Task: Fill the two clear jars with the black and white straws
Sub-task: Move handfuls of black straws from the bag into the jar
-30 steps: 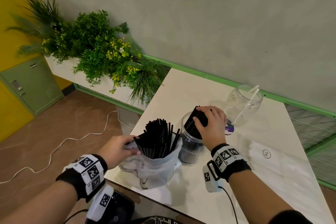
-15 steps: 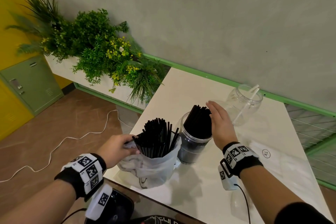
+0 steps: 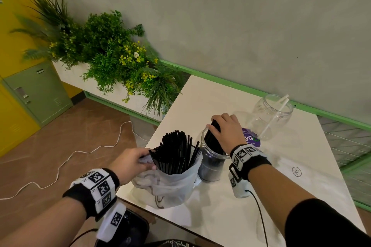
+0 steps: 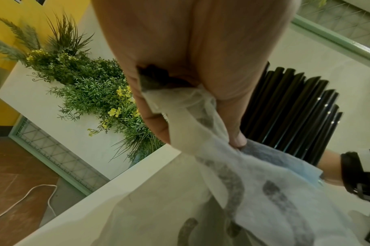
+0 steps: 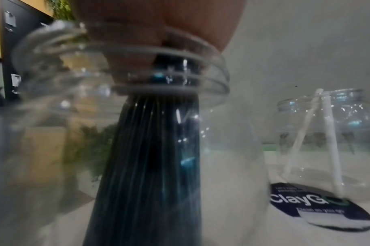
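Observation:
My left hand (image 3: 149, 159) pinches the rim of a white bag (image 3: 170, 184) near the table's front edge; the same left hand (image 4: 190, 66) and bag (image 4: 264, 191) fill the left wrist view. Several black straws (image 3: 176, 150) stand upright in the bag. Right beside it is a clear jar (image 3: 210, 166) holding a leaning bundle of black straws (image 3: 212, 142). My right hand (image 3: 220, 126) curls over the top of that bundle, thumb on its left side. Behind it, a second clear jar (image 3: 271, 118) holds two white straws (image 3: 275, 118).
The white table (image 3: 220, 206) runs along a grey wall. A purple sticker (image 3: 252, 139) lies between the jars. A planter of green plants (image 3: 112, 56) stands left of the table, and a white cable (image 3: 60, 166) trails across the brown floor.
My right hand gripped the black bundle in the jar, let go and opened beside it, and has now closed over its top again. The left hand has stayed on the bag.

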